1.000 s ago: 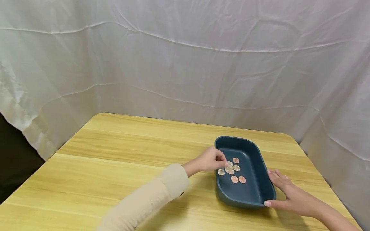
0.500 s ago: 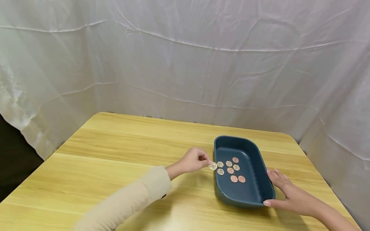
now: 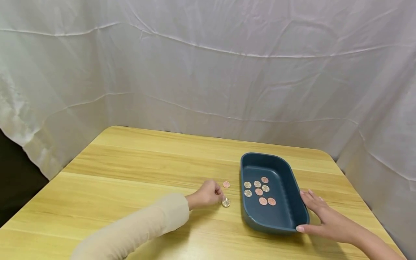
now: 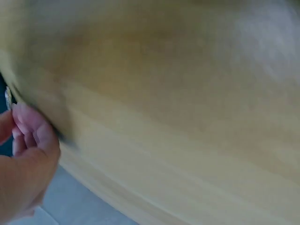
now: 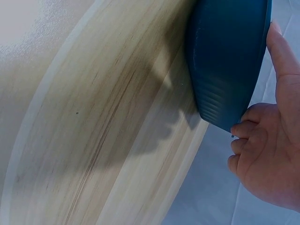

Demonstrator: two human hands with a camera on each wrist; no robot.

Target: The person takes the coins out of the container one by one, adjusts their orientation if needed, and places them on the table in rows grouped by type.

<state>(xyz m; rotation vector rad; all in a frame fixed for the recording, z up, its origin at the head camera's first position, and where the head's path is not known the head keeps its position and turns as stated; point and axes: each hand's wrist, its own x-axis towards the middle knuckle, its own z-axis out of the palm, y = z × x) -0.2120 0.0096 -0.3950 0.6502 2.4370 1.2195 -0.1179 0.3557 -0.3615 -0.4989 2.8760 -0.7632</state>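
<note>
Low above the table, left of the box, my left hand [image 3: 206,195] pinches a gold-coloured coin [image 3: 226,203] at its fingertips. The left wrist view shows this coin [image 4: 8,97] edge-on at the fingertips. A copper-coloured coin [image 3: 226,184] lies on the table just beyond the hand. Several gold and copper coins, one of them a copper coin [image 3: 272,201], lie flat inside a dark blue rectangular box [image 3: 276,224]. My right hand [image 3: 331,220] rests against the box's near right corner, thumb at the rim and fingers extended along the outer side.
The wooden table [image 3: 146,169] extends to the left of the box. Pale cloth curtains [image 3: 208,79] hang behind the table and at both sides.
My left hand has drawn out of the box with the gold coin, moving left and then lower toward the table. The copper coin on the table has come into sight. The right hand stays put.
</note>
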